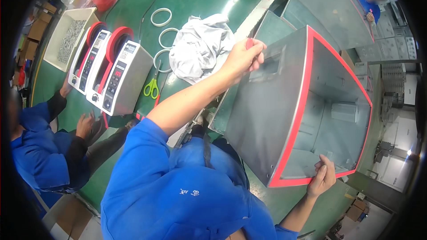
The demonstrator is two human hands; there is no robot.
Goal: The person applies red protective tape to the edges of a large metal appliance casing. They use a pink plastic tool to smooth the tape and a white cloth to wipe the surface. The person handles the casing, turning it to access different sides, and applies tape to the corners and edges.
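Observation:
A grey sheet-metal box (271,93) stands tilted in front of me on the right, with red tape (297,138) along the rim of its open face. Above its far left side, my left hand (247,57) is closed, with a small red strip (250,43) between the fingers, apparently tape. My right hand (323,177) lies over the lower taped rim, its fingers loosely bent and apart at the opening. Inside the box a pale block-shaped part (344,112) shows on the wall.
White tape dispensers (122,78) with red rolls, green scissors (151,88), white rings (161,17), a crumpled white cloth (200,46) and a tub of small metal parts (71,40) are on the left. A co-worker (44,146) sits nearby; another person (367,0) is at far right.

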